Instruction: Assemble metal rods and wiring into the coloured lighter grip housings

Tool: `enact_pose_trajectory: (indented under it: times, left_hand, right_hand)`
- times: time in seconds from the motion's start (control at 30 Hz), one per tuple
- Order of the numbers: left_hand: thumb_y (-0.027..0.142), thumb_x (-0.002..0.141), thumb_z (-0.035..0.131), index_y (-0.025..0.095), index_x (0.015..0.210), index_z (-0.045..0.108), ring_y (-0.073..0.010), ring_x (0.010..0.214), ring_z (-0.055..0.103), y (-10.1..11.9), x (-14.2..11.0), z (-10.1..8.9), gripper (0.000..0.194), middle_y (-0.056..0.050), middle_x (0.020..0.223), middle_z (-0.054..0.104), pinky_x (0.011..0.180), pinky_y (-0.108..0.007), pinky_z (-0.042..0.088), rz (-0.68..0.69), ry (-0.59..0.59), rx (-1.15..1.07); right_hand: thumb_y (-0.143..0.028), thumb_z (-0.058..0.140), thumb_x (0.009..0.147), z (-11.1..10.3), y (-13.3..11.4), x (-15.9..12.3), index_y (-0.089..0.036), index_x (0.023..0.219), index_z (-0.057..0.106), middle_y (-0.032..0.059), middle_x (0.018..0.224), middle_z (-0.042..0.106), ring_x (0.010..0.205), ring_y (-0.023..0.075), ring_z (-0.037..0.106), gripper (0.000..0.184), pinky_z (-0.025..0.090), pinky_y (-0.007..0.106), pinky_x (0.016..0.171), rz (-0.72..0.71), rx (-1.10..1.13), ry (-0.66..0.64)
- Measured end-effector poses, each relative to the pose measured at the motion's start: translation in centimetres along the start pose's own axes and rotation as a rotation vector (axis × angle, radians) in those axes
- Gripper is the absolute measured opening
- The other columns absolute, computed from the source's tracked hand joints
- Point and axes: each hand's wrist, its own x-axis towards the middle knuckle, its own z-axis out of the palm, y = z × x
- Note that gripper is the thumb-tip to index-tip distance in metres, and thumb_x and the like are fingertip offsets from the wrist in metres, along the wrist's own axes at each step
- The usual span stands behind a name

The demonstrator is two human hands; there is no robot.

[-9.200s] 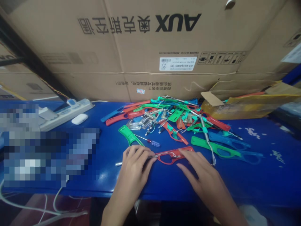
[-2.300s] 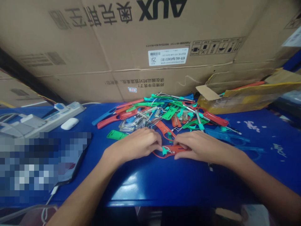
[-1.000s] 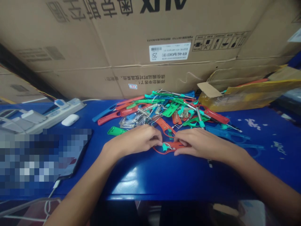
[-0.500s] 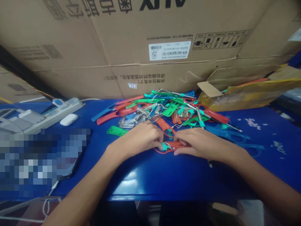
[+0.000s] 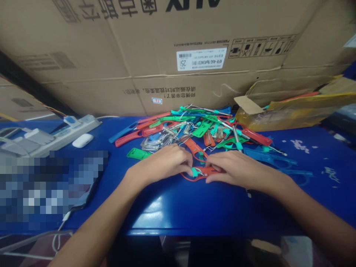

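Note:
Low over the blue table, both hands meet at a red lighter casing half [image 5: 209, 170], its inner side facing up. My left hand [image 5: 172, 159] is closed, its fingertips pinching at a teal trigger piece [image 5: 195, 172] inside the casing; thin white wires lie beside the trigger. My right hand [image 5: 236, 168] grips the casing's other end between thumb and fingers, which hide part of it. Just behind them rests another red casing half [image 5: 194, 146]. Farther back is a heap of red, green and blue lighter parts, including a green casing [image 5: 200, 129] and clear tanks [image 5: 151, 144].
A taped carton [image 5: 300, 113] stands at the back right, and a large cardboard box [image 5: 155, 59] forms the rear wall. Left lie a white power strip [image 5: 66, 131], a white earbud case [image 5: 82, 140] and a blurred-out item. Blue casings [image 5: 274, 157] lie right, near white scraps.
The view has shifted very slightly. Both hands keep the same hold on the red casing, with the left fingertips still at the teal trigger piece.

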Motion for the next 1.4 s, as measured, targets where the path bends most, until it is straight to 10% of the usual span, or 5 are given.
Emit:
enact_pose_trajectory:
  times: [1.4]
  left_hand:
    - [0.039, 0.091, 0.075, 0.02, 0.088, 0.077, -0.0139, 0.07, 0.064, 0.22, -0.03, -0.89, 0.019, -0.001, 0.081, 0.076, 0.065, -0.026, 0.04, -0.083, -0.021, -0.131]
  right_hand:
    - [-0.037, 0.054, 0.103, -0.24, -0.18, -0.24, -0.022, 0.098, 0.072, 0.001, 0.088, 0.072, 0.077, 0.0152, 0.063, 0.024, 0.039, 0.027, 0.069, -0.098, 0.16, 0.068]
